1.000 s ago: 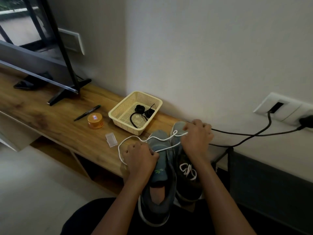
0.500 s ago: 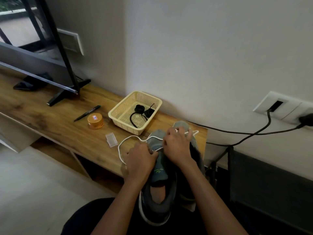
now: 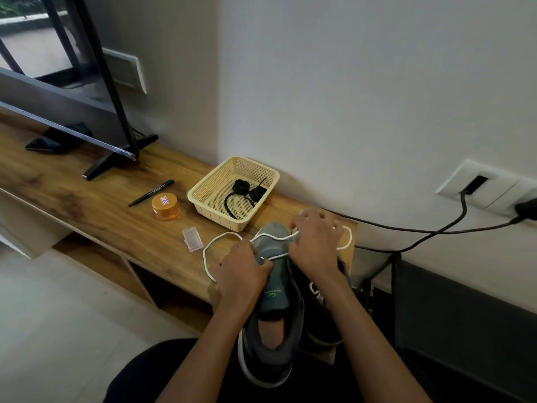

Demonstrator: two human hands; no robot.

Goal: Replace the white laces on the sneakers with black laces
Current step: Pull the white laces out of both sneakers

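Head cam: L hand [image 3: 243, 276] grips grey sneaker [image 3: 274, 289], R hand [image 3: 316, 248] pinches white lace [image 3: 205, 254] — soft, limp, light cord, so prob best taken near the eyelet.

Both bare forearms reach forward from the near edge, roughly side by side, the right one stretched a little farther. The left hand [image 3: 243, 275] lies knuckles up, its fingers curled over the left side of the grey sneaker [image 3: 276, 289] and gripping it. The right hand [image 3: 316, 246] sits just beyond and to the right, also back up, with the wrist slightly bent. Its fingers are bunched and curled downward, pinching the white lace [image 3: 275, 235], which comes out on both sides of the hand.
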